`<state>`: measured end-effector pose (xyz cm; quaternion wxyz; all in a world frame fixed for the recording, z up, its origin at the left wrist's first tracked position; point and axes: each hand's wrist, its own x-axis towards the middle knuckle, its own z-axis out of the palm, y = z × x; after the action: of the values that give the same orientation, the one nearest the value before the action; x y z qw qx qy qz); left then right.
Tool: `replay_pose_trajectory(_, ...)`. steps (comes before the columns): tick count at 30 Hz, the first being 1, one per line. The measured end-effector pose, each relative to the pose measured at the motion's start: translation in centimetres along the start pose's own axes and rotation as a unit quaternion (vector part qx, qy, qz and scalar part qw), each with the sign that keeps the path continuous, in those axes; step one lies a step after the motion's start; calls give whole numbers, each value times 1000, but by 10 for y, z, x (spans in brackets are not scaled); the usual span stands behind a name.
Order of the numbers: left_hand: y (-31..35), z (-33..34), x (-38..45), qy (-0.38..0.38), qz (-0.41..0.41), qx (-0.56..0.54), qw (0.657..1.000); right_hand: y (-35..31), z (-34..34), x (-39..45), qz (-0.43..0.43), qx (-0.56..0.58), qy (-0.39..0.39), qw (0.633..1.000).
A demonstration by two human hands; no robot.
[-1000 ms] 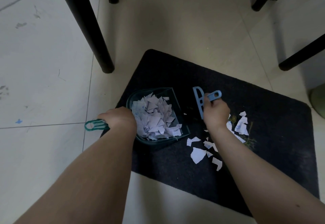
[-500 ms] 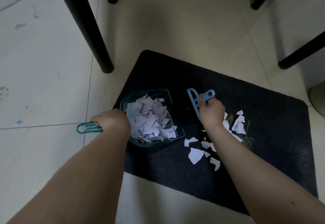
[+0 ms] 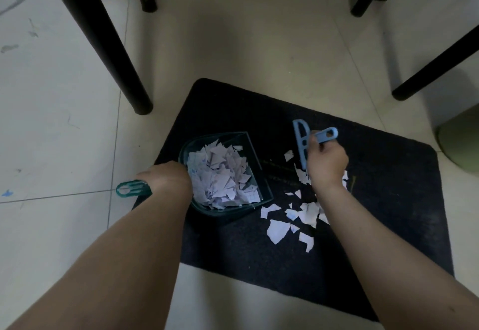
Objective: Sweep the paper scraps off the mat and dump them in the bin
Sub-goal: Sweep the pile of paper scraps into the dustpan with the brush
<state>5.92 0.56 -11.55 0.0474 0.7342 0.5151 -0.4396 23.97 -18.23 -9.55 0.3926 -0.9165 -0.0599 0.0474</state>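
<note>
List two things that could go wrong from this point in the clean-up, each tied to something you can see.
1. The dustpan is heaped with scraps. More sweeping, or tipping it on the way to the bin, could spill some back onto the mat.
2. Loose scraps lie beside the dustpan's open edge, some under the right hand holding the brush. A stroke from there may miss them or push them aside.
</note>
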Motion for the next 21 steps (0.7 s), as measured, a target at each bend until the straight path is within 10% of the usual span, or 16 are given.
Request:
replay_pose_trajectory(6,18,1,-2,160,104,-58,980,27,-16,24,12,-111,-15,994)
replay_pose_trajectory(10,33,-12,0,34,40,20,998,29,-1,15,32,-150,-49,987)
replay_pose_trajectory(15,45,-13,2,51,41,15,998,21,15,-1,18,-26,-103,994)
replay_pose_trajectory(21,47,-15,-1,39,45,26,998,24,-11,17,38,-60,22,997)
